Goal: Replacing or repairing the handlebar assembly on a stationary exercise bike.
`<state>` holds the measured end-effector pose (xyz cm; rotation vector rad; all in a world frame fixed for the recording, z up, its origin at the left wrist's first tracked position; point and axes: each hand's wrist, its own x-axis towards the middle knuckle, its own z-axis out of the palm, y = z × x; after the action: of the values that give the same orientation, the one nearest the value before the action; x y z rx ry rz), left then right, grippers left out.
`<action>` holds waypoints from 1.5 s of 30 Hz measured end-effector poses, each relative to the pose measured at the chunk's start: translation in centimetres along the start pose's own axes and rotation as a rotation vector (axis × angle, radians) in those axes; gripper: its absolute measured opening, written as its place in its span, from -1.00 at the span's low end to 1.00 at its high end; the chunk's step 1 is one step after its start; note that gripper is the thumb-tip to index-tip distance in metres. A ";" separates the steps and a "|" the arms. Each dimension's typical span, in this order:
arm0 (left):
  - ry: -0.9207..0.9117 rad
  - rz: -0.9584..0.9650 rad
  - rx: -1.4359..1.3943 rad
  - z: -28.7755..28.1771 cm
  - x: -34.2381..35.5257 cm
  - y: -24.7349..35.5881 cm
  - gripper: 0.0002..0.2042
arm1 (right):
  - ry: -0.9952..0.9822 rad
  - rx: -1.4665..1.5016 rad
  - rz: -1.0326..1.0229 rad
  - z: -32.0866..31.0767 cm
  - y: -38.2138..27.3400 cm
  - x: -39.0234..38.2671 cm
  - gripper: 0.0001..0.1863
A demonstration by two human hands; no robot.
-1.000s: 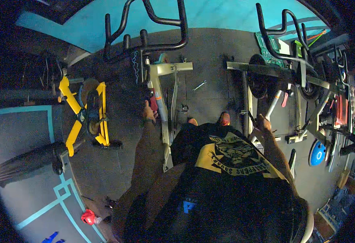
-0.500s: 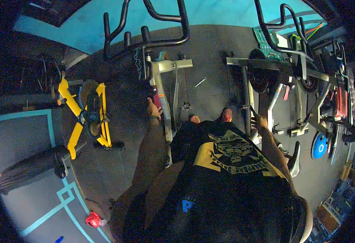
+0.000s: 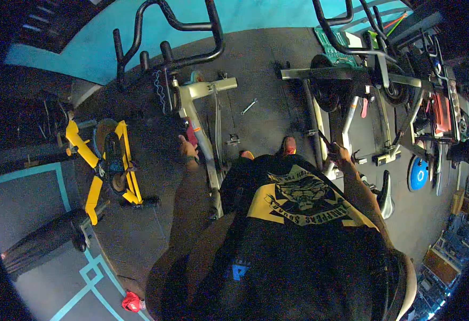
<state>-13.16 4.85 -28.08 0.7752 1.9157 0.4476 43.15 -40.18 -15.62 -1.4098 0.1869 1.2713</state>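
Note:
My left hand (image 3: 188, 150) is at the near side of a pale exercise bike frame (image 3: 204, 140), its fingers curled around a dark red thing (image 3: 190, 132), perhaps a cloth, that rests against the frame. My right hand (image 3: 341, 155) is closed around a dark, slim tool (image 3: 325, 140) whose kind I cannot make out. The tool points toward the pedal (image 3: 313, 132) of a second pale exercise bike (image 3: 312, 101) on the right; I cannot tell whether they touch. A metal spanner (image 3: 249, 106) lies on the dark floor between the two bikes.
Black handlebars (image 3: 197, 60) rise at the front left. A yellow bike frame (image 3: 91, 155) stands on the left. Behind the right bike lies an open green tool case (image 3: 337, 52). A saddle (image 3: 386, 202) and a blue balance dome (image 3: 418, 173) are on the right.
The whole view has shifted, so the bikes sit further left and a little higher in the picture. Both hands stay at the same bikes and keep their holds.

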 end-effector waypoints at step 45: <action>-0.540 0.070 -0.225 -3.0 -9.2 2.7 -0.27 | 0.106 -0.402 -0.082 4.1 5.0 -1.8 -0.67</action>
<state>-12.12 0.60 -19.06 0.7268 1.3157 0.4348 36.53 -39.55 -16.25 -1.8108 -0.0602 1.2089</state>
